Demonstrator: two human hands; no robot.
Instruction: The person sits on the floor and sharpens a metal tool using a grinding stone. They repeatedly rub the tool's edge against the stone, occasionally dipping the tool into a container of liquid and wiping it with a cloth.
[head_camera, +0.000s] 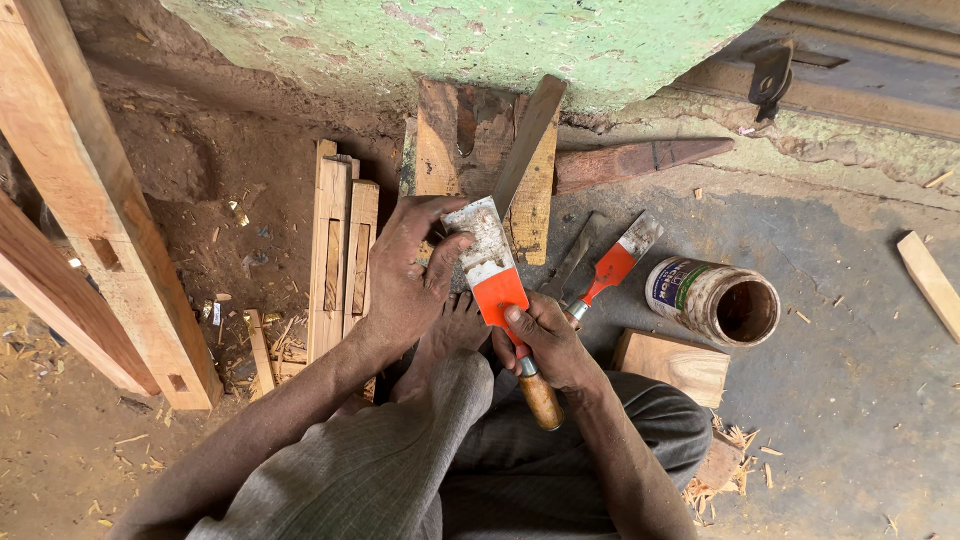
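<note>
A: What are the hands doing?

B: The right hand (548, 340) is wrapped tight round the neck of a wide chisel (497, 290), forefinger stretched up onto the orange part of the blade, with the wooden handle sticking out below the fist toward five o'clock. The left hand (408, 275) lies spread, thumb and fingertips pressing the pale steel end of the blade flat from nine o'clock. So the hands sit close together, both on the one tool.

A: And where does it lie?

B: Near the middle, its edge on a dark stone set in a wooden block (470, 150), above a bare foot (450, 335).

A: How will it handle?

B: Stiff and fairly heavy at the steel end, I judge; the edge is likely sharp, so the handle and neck are the safe grip, with fingers kept on the flat, behind the edge.

A: Around it?

B: At two o'clock lies a narrower orange chisel (612, 268), beyond it at three an open tin (715, 300) on its side. A thin slat (527, 140) leans at twelve. Mortised timbers (340, 255) stand at nine.
</note>
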